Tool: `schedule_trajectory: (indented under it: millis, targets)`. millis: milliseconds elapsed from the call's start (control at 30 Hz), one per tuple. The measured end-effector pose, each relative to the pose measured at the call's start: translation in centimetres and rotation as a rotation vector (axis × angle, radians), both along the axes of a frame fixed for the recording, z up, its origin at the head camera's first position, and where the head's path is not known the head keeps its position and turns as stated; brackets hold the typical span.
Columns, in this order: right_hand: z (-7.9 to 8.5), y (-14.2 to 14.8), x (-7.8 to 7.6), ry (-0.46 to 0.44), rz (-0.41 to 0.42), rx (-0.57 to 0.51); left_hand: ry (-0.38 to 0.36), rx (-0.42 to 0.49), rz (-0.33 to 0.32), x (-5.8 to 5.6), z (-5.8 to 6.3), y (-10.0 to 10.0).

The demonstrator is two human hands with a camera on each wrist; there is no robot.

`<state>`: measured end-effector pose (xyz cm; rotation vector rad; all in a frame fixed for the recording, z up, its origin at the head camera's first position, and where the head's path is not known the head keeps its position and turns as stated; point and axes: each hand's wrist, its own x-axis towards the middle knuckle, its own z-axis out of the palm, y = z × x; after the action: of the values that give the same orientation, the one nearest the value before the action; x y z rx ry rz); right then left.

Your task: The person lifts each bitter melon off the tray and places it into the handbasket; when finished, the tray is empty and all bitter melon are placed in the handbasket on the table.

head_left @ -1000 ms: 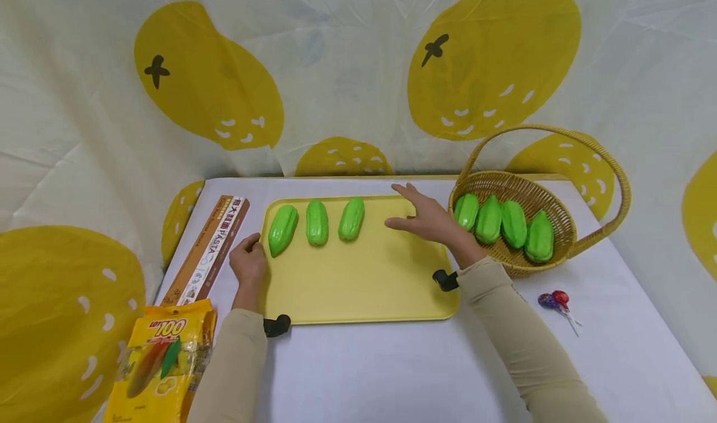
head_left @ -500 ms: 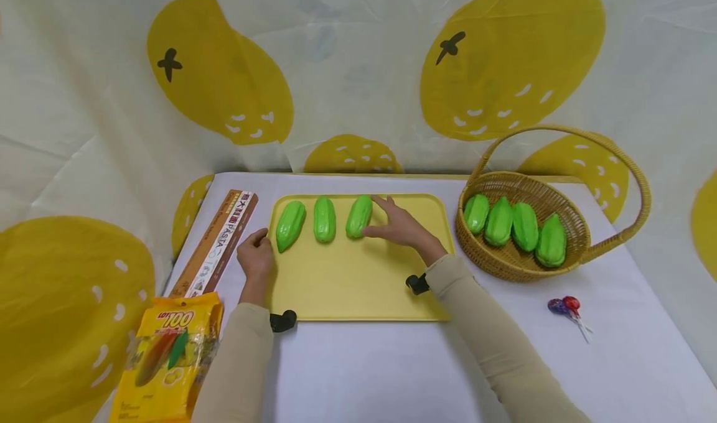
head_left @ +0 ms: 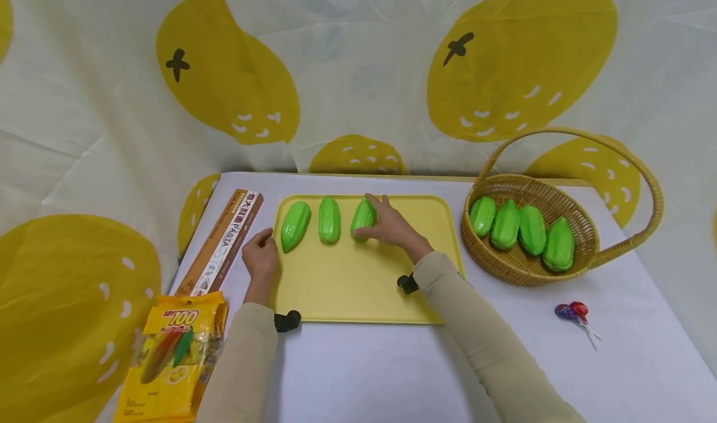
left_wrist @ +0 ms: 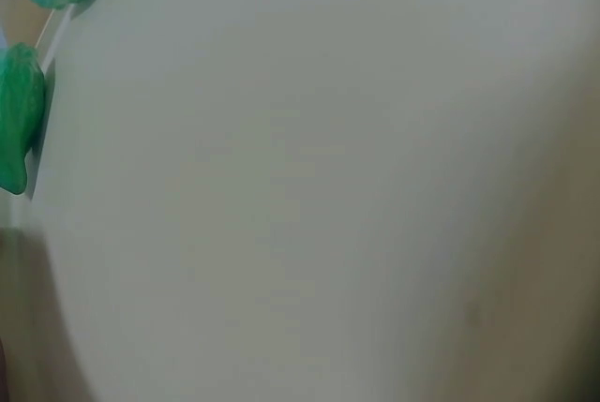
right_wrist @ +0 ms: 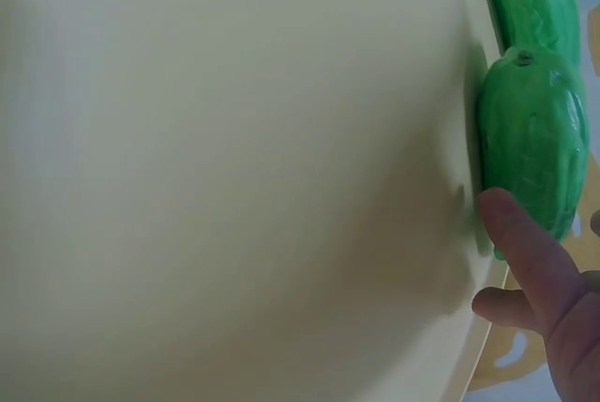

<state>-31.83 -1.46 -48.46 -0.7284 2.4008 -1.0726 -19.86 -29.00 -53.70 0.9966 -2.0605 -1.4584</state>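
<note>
Three glossy, ridged green star fruits lie in a row on the yellow tray [head_left: 342, 286]: the left one [head_left: 295, 225], the middle one [head_left: 329, 220] and the right one [head_left: 361, 216]. My right hand [head_left: 392, 227] grips the right star fruit, its thumb across the near end and its fingers at the far end. In the right wrist view a straight digit [right_wrist: 530, 252] touches that fruit [right_wrist: 532, 144]. Beside the tray's left rim rests my left hand [head_left: 262, 261], its fingers loosely curled and partly hidden. The left wrist view shows mostly tray [left_wrist: 281, 186].
A wicker basket [head_left: 510, 275] with a tall handle holds several more green star fruits [head_left: 532, 230]. Two lollipops [head_left: 579, 317] lie in front of it. Left of the tray are a long pasta box [head_left: 221, 242] and a yellow candy bag [head_left: 168, 354].
My right hand has come left across the tray and closed round the right star fruit. The left hand stays by the tray's left rim. The head view has shifted slightly.
</note>
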Motion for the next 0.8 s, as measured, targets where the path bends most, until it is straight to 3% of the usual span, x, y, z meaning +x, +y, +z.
schedule_trajectory:
  millis: [300, 800]
  targets:
    - [-1.3, -1.0, -0.4, 0.044, 0.016, 0.043, 0.004, -0.005, -0.007, 0.1, 0.1, 0.0]
    - [-1.7, -1.7, -0.3, 0.007, 0.002, 0.077, -0.011, -0.001, -0.011, 0.1, -0.1, -0.1]
